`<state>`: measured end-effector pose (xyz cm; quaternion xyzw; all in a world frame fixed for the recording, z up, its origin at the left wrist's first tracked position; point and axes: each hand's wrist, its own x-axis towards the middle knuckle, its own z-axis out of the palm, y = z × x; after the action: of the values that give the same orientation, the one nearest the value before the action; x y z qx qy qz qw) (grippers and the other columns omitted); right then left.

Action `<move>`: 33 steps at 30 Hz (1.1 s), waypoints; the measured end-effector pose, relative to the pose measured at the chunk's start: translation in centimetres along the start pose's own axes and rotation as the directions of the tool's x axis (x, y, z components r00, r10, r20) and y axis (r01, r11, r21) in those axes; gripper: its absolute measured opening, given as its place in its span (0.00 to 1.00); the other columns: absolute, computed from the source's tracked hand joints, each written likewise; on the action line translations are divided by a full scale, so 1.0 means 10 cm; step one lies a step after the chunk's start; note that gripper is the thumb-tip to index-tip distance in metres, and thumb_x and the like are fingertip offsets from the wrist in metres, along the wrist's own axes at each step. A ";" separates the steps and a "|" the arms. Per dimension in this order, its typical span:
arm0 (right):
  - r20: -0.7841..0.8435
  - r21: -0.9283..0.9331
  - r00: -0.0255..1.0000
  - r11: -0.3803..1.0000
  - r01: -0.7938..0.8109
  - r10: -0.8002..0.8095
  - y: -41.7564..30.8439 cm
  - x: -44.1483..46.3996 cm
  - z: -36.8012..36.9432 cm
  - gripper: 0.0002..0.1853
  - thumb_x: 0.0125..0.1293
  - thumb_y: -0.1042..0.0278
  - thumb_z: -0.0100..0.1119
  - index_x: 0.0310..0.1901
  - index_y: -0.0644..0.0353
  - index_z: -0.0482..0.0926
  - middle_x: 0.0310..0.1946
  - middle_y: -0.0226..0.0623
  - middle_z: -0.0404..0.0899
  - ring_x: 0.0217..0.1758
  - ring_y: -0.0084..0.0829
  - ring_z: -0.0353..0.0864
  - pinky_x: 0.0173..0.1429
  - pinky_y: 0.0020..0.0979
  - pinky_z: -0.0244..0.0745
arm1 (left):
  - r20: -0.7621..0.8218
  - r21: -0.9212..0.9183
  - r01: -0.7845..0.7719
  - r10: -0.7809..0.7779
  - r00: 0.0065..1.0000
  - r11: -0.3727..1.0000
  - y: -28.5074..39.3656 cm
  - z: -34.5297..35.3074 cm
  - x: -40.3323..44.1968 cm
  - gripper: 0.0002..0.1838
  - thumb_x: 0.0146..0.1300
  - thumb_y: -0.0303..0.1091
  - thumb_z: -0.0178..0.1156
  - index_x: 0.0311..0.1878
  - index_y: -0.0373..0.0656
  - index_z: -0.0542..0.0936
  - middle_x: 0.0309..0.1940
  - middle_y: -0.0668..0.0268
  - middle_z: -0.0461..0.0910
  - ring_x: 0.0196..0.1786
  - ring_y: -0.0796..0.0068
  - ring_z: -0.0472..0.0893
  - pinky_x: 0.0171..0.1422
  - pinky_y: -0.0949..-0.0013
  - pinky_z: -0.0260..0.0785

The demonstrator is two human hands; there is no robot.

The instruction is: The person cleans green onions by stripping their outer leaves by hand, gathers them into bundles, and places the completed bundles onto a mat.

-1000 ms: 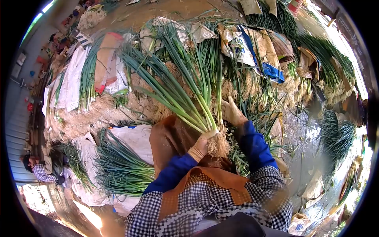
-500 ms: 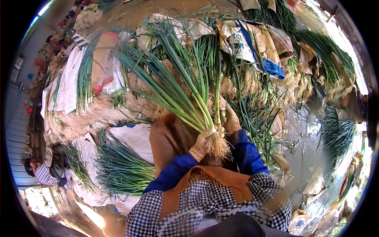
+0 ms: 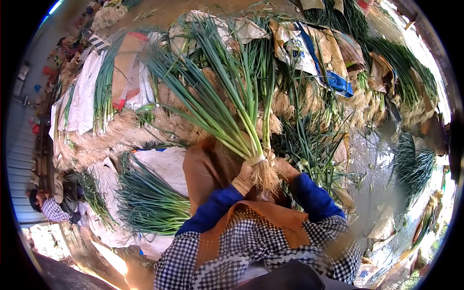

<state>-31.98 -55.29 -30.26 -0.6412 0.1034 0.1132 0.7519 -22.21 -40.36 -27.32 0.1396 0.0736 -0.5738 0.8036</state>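
A fanned bunch of green onions (image 3: 244,116) stands over my lap, leaves pointing away from me and pale stringy roots (image 3: 265,176) hanging toward me. Its white stem bases are gripped by my left hand (image 3: 245,175), which is closed around them just above the roots. My right hand (image 3: 286,169) is closed at the other side of the same bases, its fingertips pressed against the stems and root tops. A brown apron (image 3: 205,166) covers my knees beneath the bunch. Parts of the fingers of both hands are hidden behind the stems and roots.
A pile of green onions (image 3: 152,200) lies on sacking at my left. Loose onions (image 3: 314,140) are heaped at my right. Ahead runs a row of rooted bundles partly covered by sacks (image 3: 295,53). Another person (image 3: 55,208) sits at the far left.
My right hand has come down and in from beside the upper stems to the bunch's base. The left hand keeps its grip at nearly the same spot.
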 end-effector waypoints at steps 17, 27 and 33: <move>-0.537 -0.653 0.801 0.731 -0.198 -0.263 -0.81 0.57 -0.34 0.16 0.65 0.57 0.48 0.40 0.61 0.78 0.31 0.47 0.79 0.38 0.43 0.79 0.40 0.36 0.72 | -0.217 0.494 -0.113 0.248 0.944 0.862 -0.15 0.18 0.07 0.19 0.56 0.26 0.60 0.51 0.29 0.73 0.44 0.59 0.78 0.48 0.70 0.77 0.55 0.71 0.69; -0.091 -0.395 0.986 0.904 -0.164 0.139 -1.24 -0.64 -0.15 0.17 0.63 0.53 0.54 0.27 0.61 0.77 0.19 0.37 0.75 0.23 0.25 0.77 0.27 0.29 0.71 | -0.199 0.563 -0.102 0.255 0.946 0.820 -0.17 0.16 0.10 0.18 0.60 0.27 0.54 0.52 0.30 0.74 0.48 0.58 0.77 0.51 0.71 0.75 0.56 0.70 0.67; -0.373 -0.762 0.928 0.564 -0.319 0.021 -0.93 -0.34 -0.60 0.21 0.64 0.50 0.50 0.42 0.64 0.77 0.35 0.42 0.81 0.36 0.31 0.80 0.43 0.32 0.73 | -0.204 0.404 -0.118 0.215 0.955 0.907 -0.20 0.05 0.22 0.14 0.60 0.29 0.56 0.47 0.32 0.76 0.40 0.61 0.79 0.39 0.72 0.79 0.44 0.71 0.73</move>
<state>-32.43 -62.79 -21.45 -0.9089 0.2236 0.1146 0.3328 -23.39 -43.12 -27.74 0.3708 0.0447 -0.4841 0.7913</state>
